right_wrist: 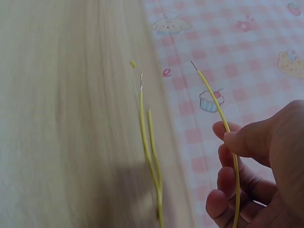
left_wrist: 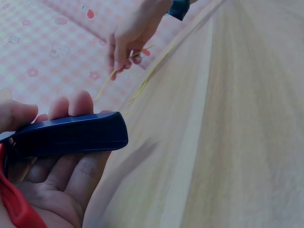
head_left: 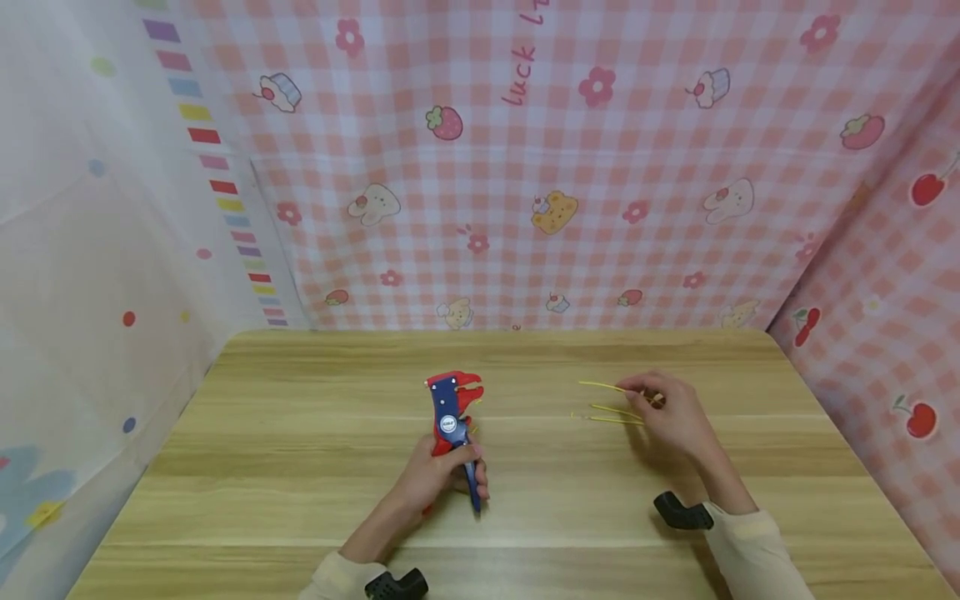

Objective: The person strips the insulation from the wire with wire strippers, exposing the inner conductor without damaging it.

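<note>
My left hand [head_left: 442,477] grips the handles of a red and blue wire stripper [head_left: 447,408], its red jaws pointing up and to the right. The blue handle [left_wrist: 71,135] lies across the fingers in the left wrist view. Between thumb and forefinger, my right hand [head_left: 670,414] pinches a yellow wire [right_wrist: 220,110] raised over the table. Its tip is a short bare strand. Beneath it, two more yellow wires [right_wrist: 148,149] lie close together on the tabletop; one ends in bare metal strands, the other shows no bare end.
A tiny yellow scrap [right_wrist: 133,63] lies by the wire ends. More small yellow bits [head_left: 474,430] show beside the stripper. The wooden table [head_left: 262,433] meets a pink checked cloth [head_left: 510,167] at its back edge. Black wrist devices [head_left: 682,511] sit at both cuffs.
</note>
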The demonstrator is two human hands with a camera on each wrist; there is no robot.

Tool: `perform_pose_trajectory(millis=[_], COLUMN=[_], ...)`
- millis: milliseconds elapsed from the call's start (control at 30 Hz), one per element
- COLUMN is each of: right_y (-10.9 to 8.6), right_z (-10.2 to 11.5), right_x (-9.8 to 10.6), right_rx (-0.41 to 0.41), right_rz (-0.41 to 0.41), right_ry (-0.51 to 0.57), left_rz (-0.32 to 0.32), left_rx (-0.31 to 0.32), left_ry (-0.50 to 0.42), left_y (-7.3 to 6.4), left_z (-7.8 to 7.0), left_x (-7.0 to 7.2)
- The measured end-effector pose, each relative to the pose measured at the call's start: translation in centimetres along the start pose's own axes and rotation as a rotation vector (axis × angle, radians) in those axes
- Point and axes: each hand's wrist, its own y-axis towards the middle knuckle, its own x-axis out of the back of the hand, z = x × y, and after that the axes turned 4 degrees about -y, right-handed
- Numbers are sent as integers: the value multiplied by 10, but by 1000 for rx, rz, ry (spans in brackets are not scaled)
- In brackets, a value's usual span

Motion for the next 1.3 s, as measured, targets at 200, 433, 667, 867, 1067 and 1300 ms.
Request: perform_pose_trajectory(millis=[200,433,667,867,1067,1300], right_y=[-1,-1,-1,-2,-2,-1], right_z=[-10,-21,-29,-33,-37,-37], right_x=[-1,-2,-1,-4,-8,-10], right_rx=[-14,-38,-73,-90,-151,-173], right_rz=[-6,-11,-1,-3,-2,-4], right_ry=[-30,-26,-28,-37,-28,-30], left_rz=[-7,-45,-72,-103,-116,-185], left_rx=[-4,13,17,23,-5,-22], left_ry=[3,25,64,108,141,183], left_y=[1,3,3,5,3,3], left_z=[-2,-6,-13,-18,-23,-32], left_x=[8,19,33,43,53,65])
